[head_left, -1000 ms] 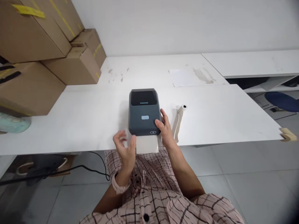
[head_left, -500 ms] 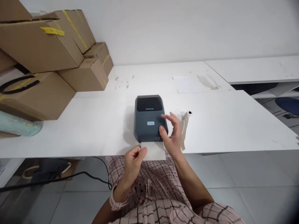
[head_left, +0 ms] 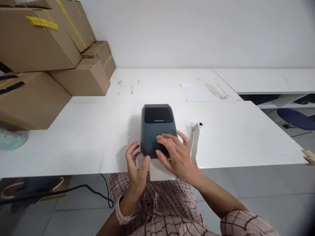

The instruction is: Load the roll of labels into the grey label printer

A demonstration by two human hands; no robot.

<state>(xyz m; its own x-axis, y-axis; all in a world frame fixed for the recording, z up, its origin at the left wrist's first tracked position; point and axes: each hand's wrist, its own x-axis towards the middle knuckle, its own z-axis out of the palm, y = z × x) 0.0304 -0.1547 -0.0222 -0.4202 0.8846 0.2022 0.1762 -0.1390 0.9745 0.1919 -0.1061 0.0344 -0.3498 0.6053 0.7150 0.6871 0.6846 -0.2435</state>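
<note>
My right hand (head_left: 176,155) is lying across the printer (head_left: 149,137), gripping nothing, fingers at its button (head_left: 157,137). My left hand (head_left: 137,175) is curving, unclosed, by the near left corner; I cannot tell if it is touching. The printer is sitting on the table (head_left: 98,131), paper (head_left: 161,172) overhanging the edge.

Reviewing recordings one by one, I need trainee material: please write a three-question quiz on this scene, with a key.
1. Which does the person's right-hand grip partly cover: a) a glossy black panel, b) a small light-blue rectangular button, c) a brown cardboard box?
2. True or false: off-white rectangular paper shows at the near edge of the dark slate-blue boxy plastic device.
3. Fill in: seen by the person, the small off-white paper roll with a trailing strip lies to the device's ____.

Key: 1. b; 2. true; 3. right.
</note>
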